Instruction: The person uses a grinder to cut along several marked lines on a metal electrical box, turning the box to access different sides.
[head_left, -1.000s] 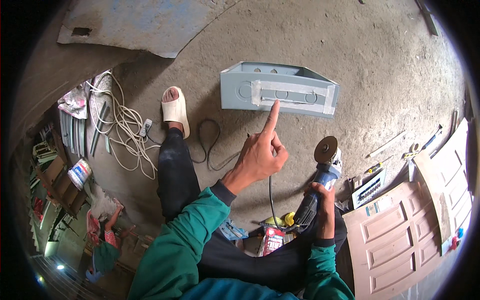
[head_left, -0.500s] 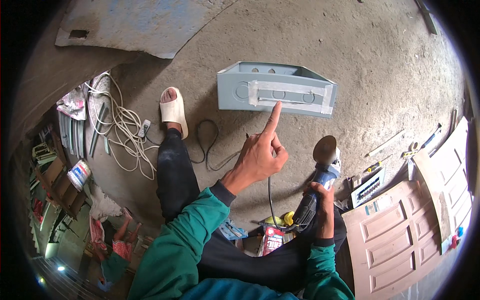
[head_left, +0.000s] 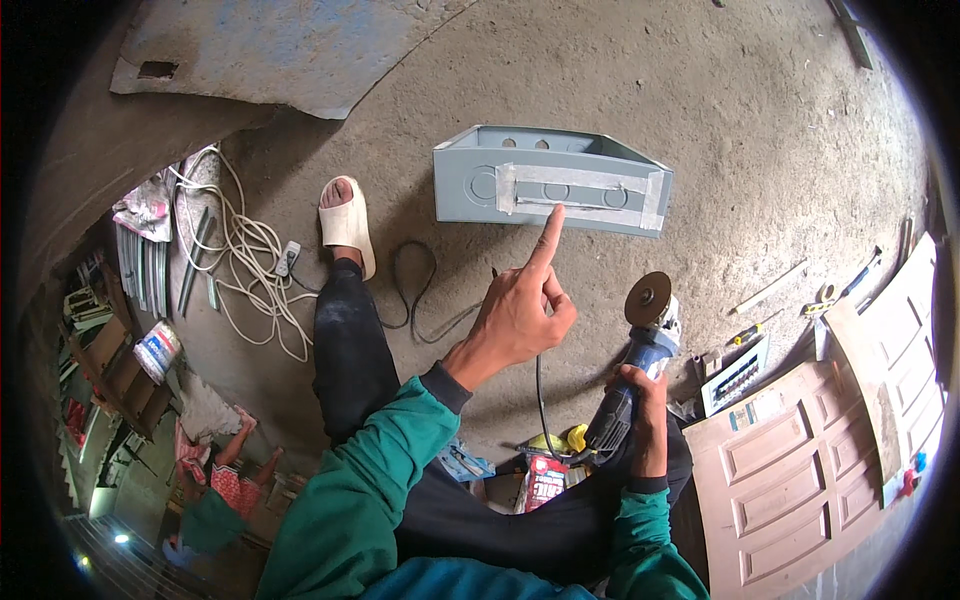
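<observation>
A grey metal box [head_left: 463, 165] with an open top, round knockouts and a rectangle of light tape on its near side sits on the concrete floor. My left hand [head_left: 522, 315] is empty, its index finger stretched toward the taped side, other fingers curled; I cannot tell whether the fingertip touches it. My right hand [head_left: 645, 395] grips the body of a blue and black angle grinder [head_left: 622, 415] at right, its thin cutting disc [head_left: 648, 297] upward.
Coiled white cord [head_left: 265, 290], a power strip [head_left: 288, 257] and metal strips [head_left: 152, 275] lie left, by my sandalled foot [head_left: 343, 225]. Wooden panelled doors [head_left: 760, 470] and hand tools are at right. Another person [head_left: 220, 500] is at lower left, bags [head_left: 540, 482] near my legs.
The box appears slightly further left than a second ago. The other person's legs and body have shifted. My hands and the grinder have barely moved.
</observation>
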